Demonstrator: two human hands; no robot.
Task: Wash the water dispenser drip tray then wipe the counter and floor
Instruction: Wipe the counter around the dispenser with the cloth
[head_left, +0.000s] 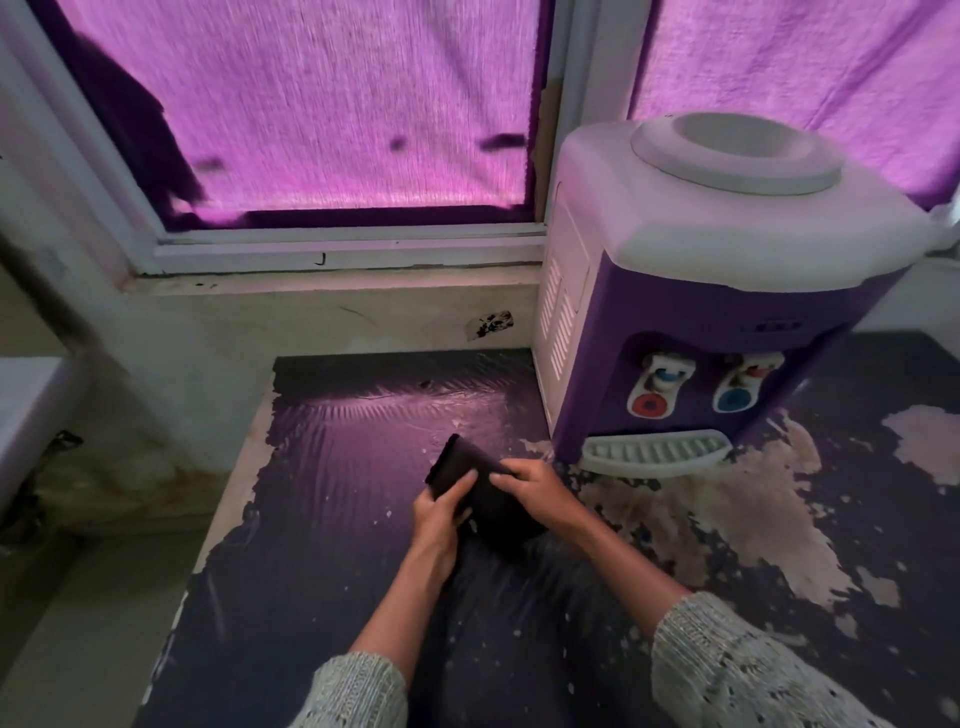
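Drip tray (655, 457) in dispenser (717, 291); dark cloth (485, 499) between both hands' fingers (460, 486).

Table (322, 519): open dark surface left of and before the hands. Water dispenser (701, 312) blocks the right rear, its drip tray (654, 456) jutting forward. Wall (311, 332) and window sill (332, 283) close the back.

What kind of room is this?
Probably a kitchen or pantry corner at home. A small water dispenser stands on a worn dark counter under a curtained window, and both hands, left hand and right hand, hold a dark cloth for wiping.
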